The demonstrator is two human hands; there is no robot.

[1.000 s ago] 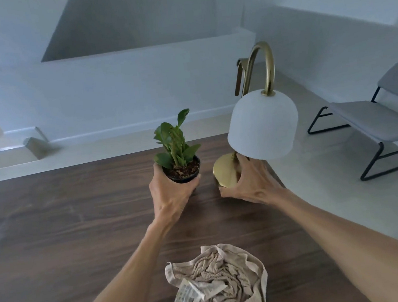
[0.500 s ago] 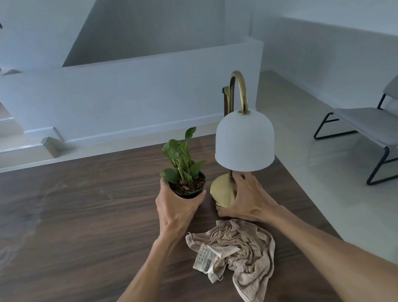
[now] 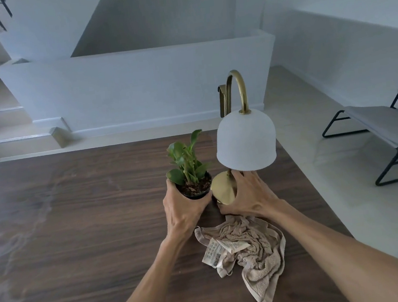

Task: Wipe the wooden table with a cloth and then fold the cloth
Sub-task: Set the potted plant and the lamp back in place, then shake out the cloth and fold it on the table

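Beside the lamp (image 3: 237,161), on the wooden table (image 3: 83,233), a small potted plant (image 3: 191,176) is gripped by the left hand (image 3: 183,208), whose fingers are curled round the dark pot from the near side. The right hand (image 3: 247,196) is laid over the lamp's round brass base, fingers spread and bent about its rim; whether the base is lifted or resting on the wood cannot be told. The cloth (image 3: 248,252), a crumpled beige towel with a white label, lies on the table just on the near side of the lamp, its upper edge touching or passing under the right wrist. The step in hand is judged to be the shifting of both ornaments so that the surface beneath them can be wiped. It is best done with the pot kept upright, so that no soil is spilled, and with the lamp steadied low at its base, since the white shade makes it top-heavy. Both should be set down away from the cloth.
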